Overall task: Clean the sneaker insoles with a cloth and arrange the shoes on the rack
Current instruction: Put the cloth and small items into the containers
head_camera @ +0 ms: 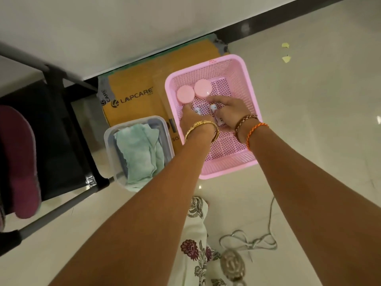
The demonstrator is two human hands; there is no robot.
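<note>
A floral-print garment (198,256) and a blurred metal pendant (232,266) lie nearest, low in the view between the two forearms. Both arms reach far into a pink basket (245,73) on the floor. The left hand (190,118), with a gold bangle (201,129) at the wrist, has its fingers curled down among small white bottles (198,110) on the basket bottom; it appears to grip one, though the fingertips are hidden behind the hand. The right hand (231,111), with braided bands (250,125) on the wrist, is likewise curled over the bottles, fingers bent and touching them; whether it truly holds one I cannot tell. Two pink jars (193,91) stand just beyond the hands, side by side in the basket's far left part.

Left of the basket, touching its side, a clear tub (109,141) holds a crumpled pale green cloth (140,151). Beyond both, a brown box (134,85) printed LAPCARE sits against the wall. At the far left stands a black rack (59,83), with a maroon shoe (18,162) on it, cut off by the frame edge; no insole can be made out. A thin cord (257,242) loops on the floor at near right, and two yellow scraps (286,52) lie far right.
</note>
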